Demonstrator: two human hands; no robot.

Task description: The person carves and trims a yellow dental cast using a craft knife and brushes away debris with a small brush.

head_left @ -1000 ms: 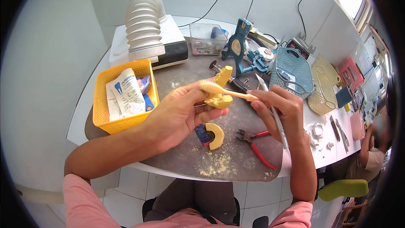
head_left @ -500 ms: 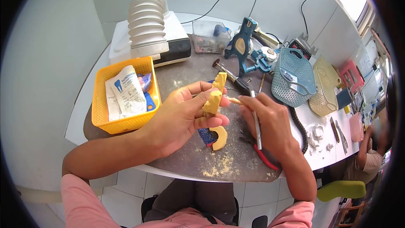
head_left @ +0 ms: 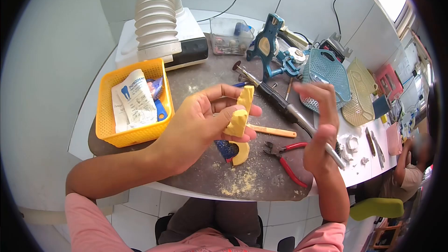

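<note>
My left hand grips a yellow dental cast, its toothed edge facing left. Just past those fingertips, an orange-handled brush lies on the mat, its head hidden behind the hand. My right hand, slightly blurred, is raised with thumb and fingers apart, and nothing shows between them. Close beside it, a long metal handpiece slants across the mat. Below the brush are red-handled cutters. A cream horseshoe-shaped piece rests against a dark blue block.
A yellow basket with packets stands left, before a white machine with a ribbed hose. Behind are a clear box and a blue articulator. Baskets, including a blue one, line the right. Another person sits far right.
The brush has left my right hand and now lies on the mat. That hand has opened and moved right, and the slim metal tool is no longer in it. My left hand keeps the cast.
</note>
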